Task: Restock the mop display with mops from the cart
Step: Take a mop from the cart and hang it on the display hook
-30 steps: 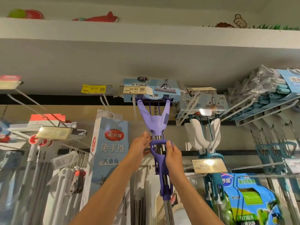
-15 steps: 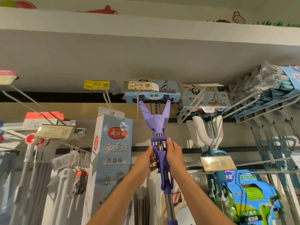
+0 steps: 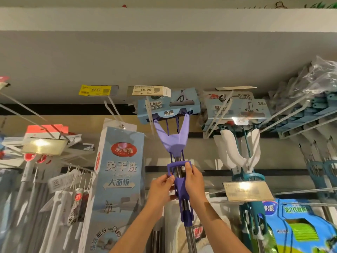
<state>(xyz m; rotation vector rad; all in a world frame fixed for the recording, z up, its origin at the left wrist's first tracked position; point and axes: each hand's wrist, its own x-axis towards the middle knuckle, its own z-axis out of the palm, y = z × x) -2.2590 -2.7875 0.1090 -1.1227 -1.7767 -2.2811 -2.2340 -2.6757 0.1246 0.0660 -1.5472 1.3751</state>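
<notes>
Both hands, left [image 3: 161, 187] and right [image 3: 194, 179], close their grip round the purple sponge mop [image 3: 176, 141], its boxed head above them at the display hook [image 3: 149, 114]; lift straight, keeping the shaft plumb.

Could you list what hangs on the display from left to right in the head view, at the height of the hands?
Grey-handled mops → tall blue box → left hand → purple mop → right hand → white-and-teal mop → teal mops.
</notes>
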